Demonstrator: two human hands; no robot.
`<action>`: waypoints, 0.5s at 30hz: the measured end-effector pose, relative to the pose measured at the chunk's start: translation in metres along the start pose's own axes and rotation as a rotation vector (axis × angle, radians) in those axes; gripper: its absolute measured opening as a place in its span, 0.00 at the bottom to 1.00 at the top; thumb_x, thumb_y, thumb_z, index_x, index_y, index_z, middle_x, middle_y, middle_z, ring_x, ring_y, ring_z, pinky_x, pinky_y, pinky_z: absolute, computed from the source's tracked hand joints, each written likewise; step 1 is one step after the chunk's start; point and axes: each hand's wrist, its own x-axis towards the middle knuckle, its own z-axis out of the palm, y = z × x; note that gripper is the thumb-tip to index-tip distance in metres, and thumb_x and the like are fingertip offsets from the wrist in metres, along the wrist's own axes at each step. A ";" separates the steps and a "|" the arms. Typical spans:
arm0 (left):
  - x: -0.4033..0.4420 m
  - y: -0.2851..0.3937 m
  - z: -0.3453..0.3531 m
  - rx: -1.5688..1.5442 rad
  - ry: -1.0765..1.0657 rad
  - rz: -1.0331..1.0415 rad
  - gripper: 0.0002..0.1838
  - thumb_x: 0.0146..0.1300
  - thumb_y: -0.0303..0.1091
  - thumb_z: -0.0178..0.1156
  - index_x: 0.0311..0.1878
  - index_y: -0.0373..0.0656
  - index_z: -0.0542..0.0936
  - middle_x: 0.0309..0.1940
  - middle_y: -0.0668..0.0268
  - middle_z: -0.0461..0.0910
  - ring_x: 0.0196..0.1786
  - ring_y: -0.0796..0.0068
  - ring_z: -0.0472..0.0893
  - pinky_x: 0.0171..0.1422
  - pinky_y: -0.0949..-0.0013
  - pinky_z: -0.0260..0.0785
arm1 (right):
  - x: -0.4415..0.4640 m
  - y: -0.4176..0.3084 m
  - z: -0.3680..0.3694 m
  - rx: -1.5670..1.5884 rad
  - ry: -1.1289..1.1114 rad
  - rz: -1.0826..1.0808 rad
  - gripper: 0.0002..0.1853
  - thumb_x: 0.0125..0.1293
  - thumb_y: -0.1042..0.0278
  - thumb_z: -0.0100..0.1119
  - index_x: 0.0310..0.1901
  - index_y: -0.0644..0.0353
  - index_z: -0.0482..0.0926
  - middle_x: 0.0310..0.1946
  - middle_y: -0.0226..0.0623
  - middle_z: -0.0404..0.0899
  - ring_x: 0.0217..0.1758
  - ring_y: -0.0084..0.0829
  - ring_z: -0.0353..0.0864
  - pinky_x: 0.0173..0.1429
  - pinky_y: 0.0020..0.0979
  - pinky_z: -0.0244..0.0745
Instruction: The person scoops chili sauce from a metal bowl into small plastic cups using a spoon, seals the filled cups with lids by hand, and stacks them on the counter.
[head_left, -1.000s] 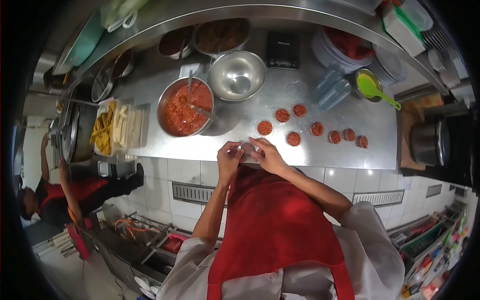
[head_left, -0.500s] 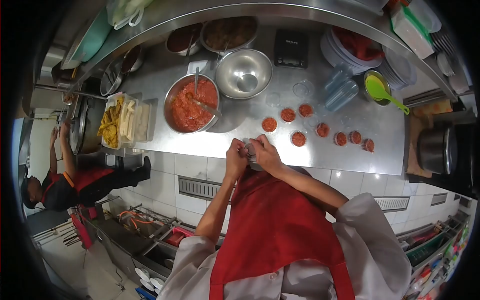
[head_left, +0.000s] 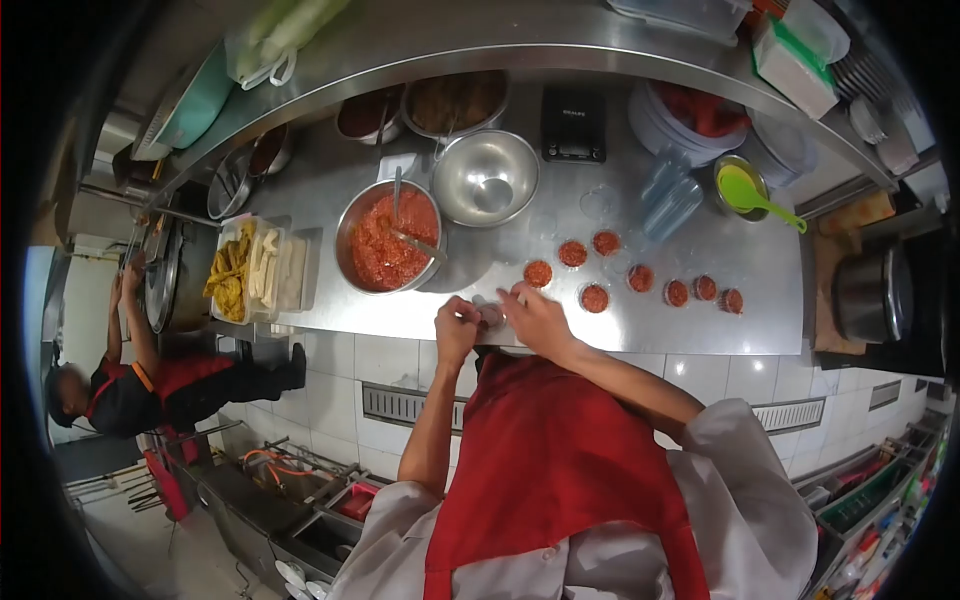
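Observation:
A small clear cup (head_left: pixel 490 316) is at the front edge of the steel counter, between my two hands. My left hand (head_left: pixel 457 326) is at its left side, fingers pinched together; what they grip is too small to make out. On the cup's right, my right hand (head_left: pixel 535 318) has its fingers apart, fingertips near the rim. Several small cups of red sauce (head_left: pixel 594 298) sit beyond and to the right. A steel pot of red sauce (head_left: pixel 388 240) with two utensils stands behind my left hand, beside a steel bowl (head_left: pixel 485 178).
A black scale (head_left: pixel 573 125), stacked clear cups (head_left: pixel 668 200) and a bowl with a green spoon (head_left: pixel 745 190) stand toward the back. Food containers (head_left: pixel 262 270) are at the left. Another person (head_left: pixel 130 395) works at the far left. A steel shelf (head_left: pixel 500 60) crosses above.
My hands have moved slightly apart around the small cup, which is now over the counter's edge. The view has tilted. The other person's arms have shifted.

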 end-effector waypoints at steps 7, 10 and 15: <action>0.009 0.048 -0.011 0.227 0.024 0.114 0.22 0.60 0.33 0.75 0.57 0.42 0.83 0.48 0.53 0.80 0.50 0.51 0.80 0.54 0.53 0.75 | 0.030 0.038 -0.035 -0.519 -0.010 -0.119 0.45 0.57 0.54 0.75 0.73 0.66 0.68 0.55 0.43 0.78 0.63 0.44 0.71 0.66 0.53 0.62; -0.005 0.077 -0.011 0.533 -0.032 0.357 0.27 0.56 0.35 0.77 0.60 0.44 0.83 0.52 0.56 0.78 0.55 0.49 0.76 0.59 0.53 0.73 | 0.029 0.042 -0.030 -0.531 -0.012 -0.140 0.44 0.59 0.57 0.74 0.74 0.67 0.66 0.54 0.45 0.79 0.63 0.44 0.72 0.67 0.51 0.62; -0.003 0.068 0.005 0.534 0.073 0.409 0.25 0.63 0.35 0.71 0.64 0.42 0.82 0.58 0.58 0.78 0.57 0.50 0.75 0.58 0.57 0.72 | 0.008 0.017 -0.064 -0.176 -0.039 -0.071 0.44 0.59 0.66 0.74 0.75 0.66 0.62 0.54 0.49 0.79 0.61 0.47 0.73 0.64 0.47 0.68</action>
